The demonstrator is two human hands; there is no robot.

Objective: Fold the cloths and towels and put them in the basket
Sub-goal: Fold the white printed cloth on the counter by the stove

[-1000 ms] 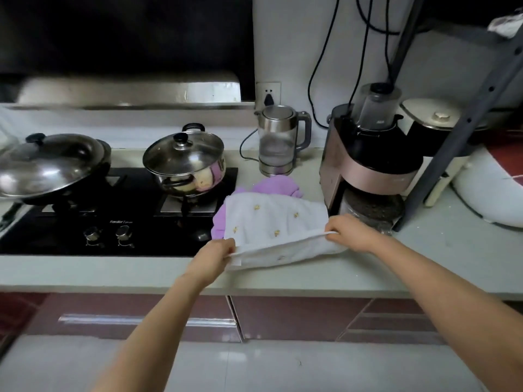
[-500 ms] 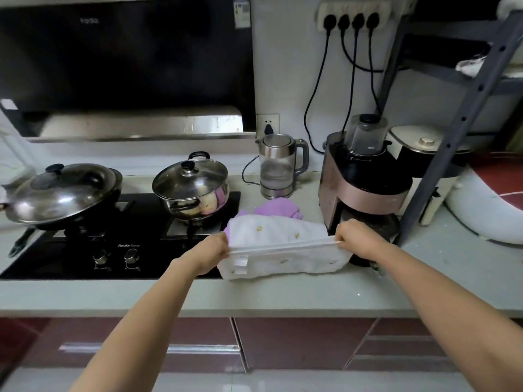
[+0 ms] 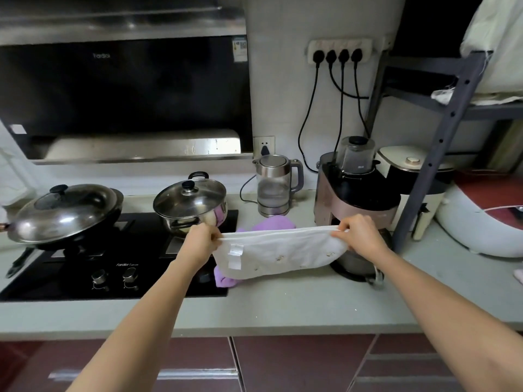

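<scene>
Both hands are up over the bench (image 3: 283, 309), stretching a white cloth (image 3: 278, 257) between them by its top edge. The left hand (image 3: 201, 240) has its grip closed on the left corner, fingers curled tight around the bunched fabric; the right hand (image 3: 358, 233) pinches the right corner the same way, thumb and fingers closed on the hem. The cloth hangs folded in a shallow pouch, small yellowish motifs on its face and two white labels near the left end, its lower edge sagging down to a purple towel (image 3: 273, 223) that lies crumpled on the bench beneath and behind it. It is a crowded spot. Just left of the cloth is the black hob (image 3: 85, 267), with a lidded steel pot (image 3: 192, 205) close behind the left hand and a lidded wok (image 3: 65, 213) further left. Behind the towel stands a glass kettle (image 3: 274, 188). A rose-coloured blender machine (image 3: 353, 193) sits right behind the right hand, and a steel cup (image 3: 358, 264) at its foot lies just under that wrist. A cream rice cooker (image 3: 413, 188) and a grey rack post (image 3: 435, 145) stand to the right.
</scene>
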